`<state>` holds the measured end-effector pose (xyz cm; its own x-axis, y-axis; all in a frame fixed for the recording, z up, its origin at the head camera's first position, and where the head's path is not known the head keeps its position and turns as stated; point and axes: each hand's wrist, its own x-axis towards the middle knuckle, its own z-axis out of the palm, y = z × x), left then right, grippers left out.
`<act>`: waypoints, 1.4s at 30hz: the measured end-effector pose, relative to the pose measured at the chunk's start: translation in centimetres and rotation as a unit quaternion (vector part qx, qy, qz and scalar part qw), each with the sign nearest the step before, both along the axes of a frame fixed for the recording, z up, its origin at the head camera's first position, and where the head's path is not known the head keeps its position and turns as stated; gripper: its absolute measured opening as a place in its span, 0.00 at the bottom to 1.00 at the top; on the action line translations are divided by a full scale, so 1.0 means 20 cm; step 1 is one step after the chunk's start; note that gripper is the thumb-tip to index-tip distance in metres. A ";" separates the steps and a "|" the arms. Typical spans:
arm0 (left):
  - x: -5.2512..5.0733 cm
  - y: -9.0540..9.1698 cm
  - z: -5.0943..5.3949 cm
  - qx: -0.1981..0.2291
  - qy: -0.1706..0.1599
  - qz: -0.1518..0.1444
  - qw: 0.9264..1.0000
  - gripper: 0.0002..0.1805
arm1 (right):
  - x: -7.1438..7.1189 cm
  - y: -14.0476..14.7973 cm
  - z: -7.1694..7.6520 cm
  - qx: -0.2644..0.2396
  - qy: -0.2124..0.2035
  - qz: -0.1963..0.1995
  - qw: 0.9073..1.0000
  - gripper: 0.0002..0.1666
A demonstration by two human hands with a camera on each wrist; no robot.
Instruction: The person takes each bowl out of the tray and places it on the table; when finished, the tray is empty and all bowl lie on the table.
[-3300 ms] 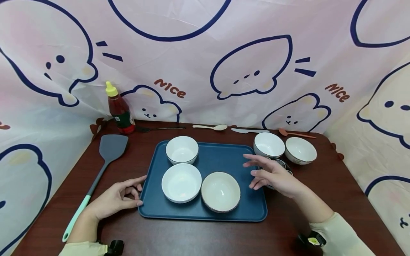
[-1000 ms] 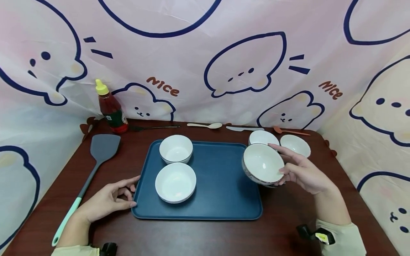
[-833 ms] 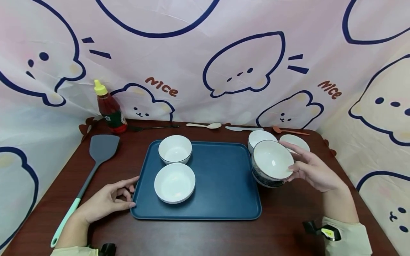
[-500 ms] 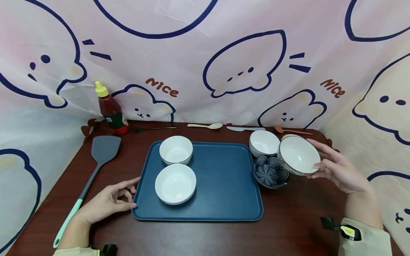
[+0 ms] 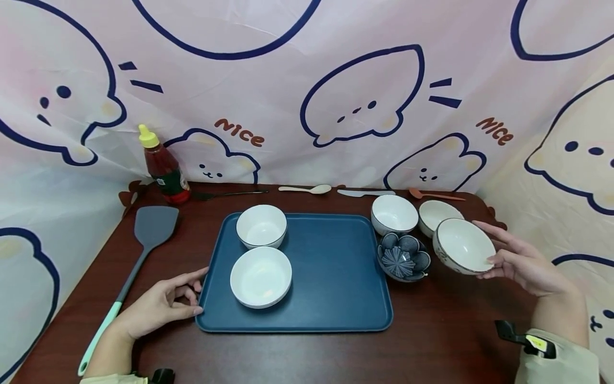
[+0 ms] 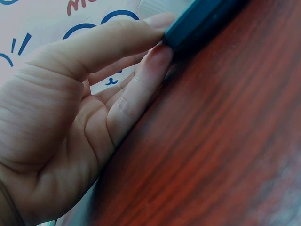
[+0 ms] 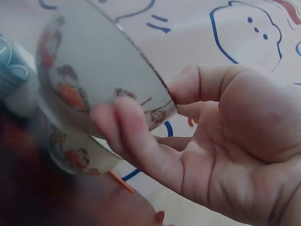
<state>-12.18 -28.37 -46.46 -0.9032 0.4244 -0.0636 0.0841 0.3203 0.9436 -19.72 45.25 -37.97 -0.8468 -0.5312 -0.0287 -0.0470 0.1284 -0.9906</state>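
Note:
My right hand [image 5: 530, 264] holds a white bowl [image 5: 464, 246] by its right rim, thumb at the rim and fingers against the outside. The bowl is slightly tilted, and the right wrist view shows a red and brown painted pattern on its wall. At the left, my left hand [image 5: 165, 303] pinches the edge of a blue tray [image 5: 331, 314]; the left wrist view shows fingertips above and below that edge [image 6: 188, 23]. Two white bowls stand on the tray, one at the back [image 5: 261, 226] and one in front [image 5: 261, 277].
Right of the tray are a white bowl [image 5: 395, 213], a patterned bowl [image 5: 437, 213] and dark blue ridged dishes [image 5: 400, 261]. A spatula [image 5: 155, 224] and sauce bottle [image 5: 165, 170] stand left. Fork [image 5: 230, 194], spoon [image 5: 318, 189], knife [image 5: 364, 193] and orange spoon [image 5: 436, 196] line the back.
My right hand has taken the bowl from the tray's right front and carried it right, past the dark blue dishes. My left hand has stayed at the tray edge.

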 end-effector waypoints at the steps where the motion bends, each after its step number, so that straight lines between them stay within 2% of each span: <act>1: 0.00 0.00 0.00 0.001 -0.001 0.000 1.000 0.42 | 0.00 0.01 -0.01 0.006 -0.004 0.001 1.000 0.41; 3: 0.00 0.00 0.00 0.005 0.000 -0.005 1.000 0.42 | 0.00 0.03 -0.04 0.011 -0.012 -0.001 1.000 0.42; 10: 0.01 0.00 0.00 0.005 0.008 -0.006 1.000 0.41 | -0.02 0.06 -0.12 -0.021 -0.039 0.015 0.999 0.42; 20: 0.01 0.00 0.02 0.006 0.012 -0.004 1.000 0.41 | -0.01 0.05 -0.13 0.025 -0.046 -0.015 0.999 0.41; 25: 0.01 0.00 0.01 0.003 0.007 0.001 1.000 0.42 | -0.02 0.08 -0.14 0.029 -0.054 0.011 0.998 0.41; 30: 0.01 0.01 0.01 -0.002 0.002 0.008 1.000 0.42 | -0.04 0.11 -0.17 0.007 -0.077 0.052 0.996 0.40; 37: 0.01 0.01 0.02 -0.005 -0.002 0.006 1.000 0.42 | -0.04 0.12 -0.20 -0.015 -0.097 0.066 0.993 0.40; 39: 0.01 0.01 0.02 -0.007 -0.005 0.009 1.000 0.42 | -0.04 0.11 -0.21 -0.005 -0.094 0.061 0.994 0.40; 42: 0.01 0.01 0.01 -0.014 -0.008 0.019 1.000 0.42 | -0.03 0.11 -0.20 0.045 -0.087 0.029 0.995 0.38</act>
